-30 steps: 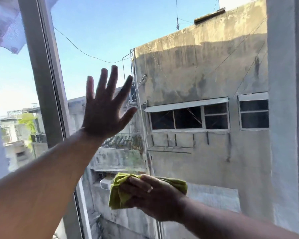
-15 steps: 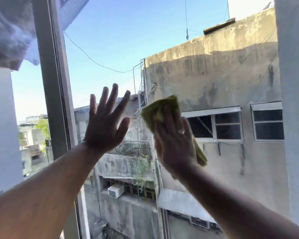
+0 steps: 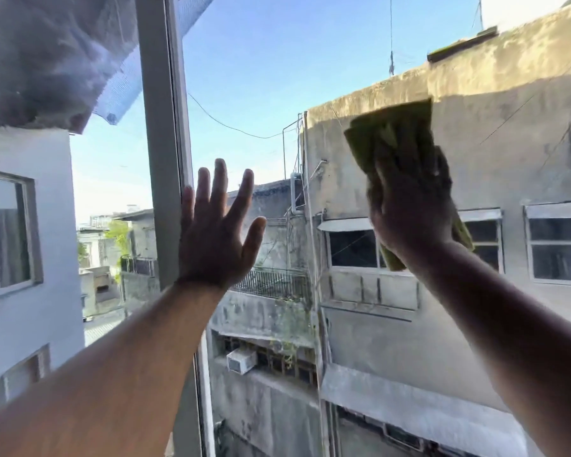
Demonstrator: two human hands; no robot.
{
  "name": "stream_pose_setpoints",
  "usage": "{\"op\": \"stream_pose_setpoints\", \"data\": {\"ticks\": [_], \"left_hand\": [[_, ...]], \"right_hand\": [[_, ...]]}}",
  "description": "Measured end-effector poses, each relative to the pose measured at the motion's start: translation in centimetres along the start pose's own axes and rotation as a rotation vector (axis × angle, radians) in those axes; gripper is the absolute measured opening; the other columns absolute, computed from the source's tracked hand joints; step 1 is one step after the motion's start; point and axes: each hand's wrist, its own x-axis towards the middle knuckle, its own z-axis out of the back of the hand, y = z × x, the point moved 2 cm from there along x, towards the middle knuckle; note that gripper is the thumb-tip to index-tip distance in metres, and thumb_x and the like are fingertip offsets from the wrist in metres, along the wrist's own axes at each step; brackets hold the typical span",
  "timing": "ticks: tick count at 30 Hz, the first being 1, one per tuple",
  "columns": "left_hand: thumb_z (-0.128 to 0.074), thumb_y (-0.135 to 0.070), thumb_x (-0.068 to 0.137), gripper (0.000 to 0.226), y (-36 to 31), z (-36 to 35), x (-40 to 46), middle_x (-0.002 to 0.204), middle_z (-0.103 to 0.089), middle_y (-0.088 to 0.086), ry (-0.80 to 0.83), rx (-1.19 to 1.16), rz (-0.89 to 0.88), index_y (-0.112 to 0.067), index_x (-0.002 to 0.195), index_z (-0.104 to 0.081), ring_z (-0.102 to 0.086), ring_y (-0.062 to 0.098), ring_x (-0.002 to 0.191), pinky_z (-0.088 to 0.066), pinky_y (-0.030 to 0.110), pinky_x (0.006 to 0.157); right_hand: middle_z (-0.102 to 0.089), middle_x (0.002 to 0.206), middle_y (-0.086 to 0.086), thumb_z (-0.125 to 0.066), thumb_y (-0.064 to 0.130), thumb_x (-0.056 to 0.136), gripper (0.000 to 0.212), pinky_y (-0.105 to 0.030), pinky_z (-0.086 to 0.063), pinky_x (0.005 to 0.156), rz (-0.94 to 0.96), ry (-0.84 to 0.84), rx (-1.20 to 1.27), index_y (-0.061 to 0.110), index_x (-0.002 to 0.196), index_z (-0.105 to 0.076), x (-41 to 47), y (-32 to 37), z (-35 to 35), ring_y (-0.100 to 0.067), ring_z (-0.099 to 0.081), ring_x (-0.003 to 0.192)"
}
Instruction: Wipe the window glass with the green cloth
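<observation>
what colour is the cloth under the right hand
Yellowish green, a folded cloth pressed on the glass; the head view shows it.

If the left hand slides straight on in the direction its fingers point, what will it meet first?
The left hand lies open and flat near the window frame, fingers pointing up. In that line I see only bare window glass with sky behind it. The way looks free up to the picture's top edge.

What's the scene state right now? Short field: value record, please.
left hand: open, fingers spread, flat toward the glass beside the frame
right hand: pressing the cloth on the glass
cloth: green, bunched, sticking out above and below the palm
cloth position: upper right of the pane
outside: grey building, blue sky
contact of left hand with glass: cannot tell
</observation>
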Motion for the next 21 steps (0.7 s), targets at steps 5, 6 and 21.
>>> {"op": "stream_pose_setpoints", "data": {"ticks": [5,6,21], "left_hand": [[-0.026,-0.038,0.099,0.064,0.5,0.4,-0.2,0.168,-0.012,0.017,-0.019,-0.010,-0.011,-0.022,0.161,-0.022,-0.009,0.035,0.156,-0.010,0.051,0.125],[-0.028,-0.036,0.097,0.066,0.4,0.5,-0.3,0.168,-0.012,0.017,-0.015,-0.006,-0.001,-0.022,0.161,-0.022,-0.010,0.036,0.156,-0.011,0.051,0.125],[-0.019,-0.057,0.098,0.074,-0.4,0.2,0.0,0.169,0.001,0.019,0.072,-0.006,0.013,-0.023,0.163,-0.008,-0.001,0.042,0.155,-0.002,0.062,0.122]], "right_hand": [[-0.027,0.163,-0.012,-0.045,0.031,0.095,0.050,-0.049,-0.021,0.121,0.574,0.098,-0.025,0.021,0.144,-0.045,-5.2,6.7,-2.0,-0.032,-0.022,0.151],[-0.029,0.162,-0.012,-0.042,0.033,0.097,0.047,-0.049,-0.020,0.121,0.706,0.149,-0.054,0.022,0.142,-0.046,-7.6,5.5,-2.0,-0.032,-0.023,0.151],[-0.028,0.162,-0.011,-0.051,0.038,0.090,0.052,-0.052,-0.021,0.120,0.653,0.213,-0.046,0.027,0.141,-0.044,-13.6,-1.6,-1.2,-0.034,-0.022,0.151]]}}
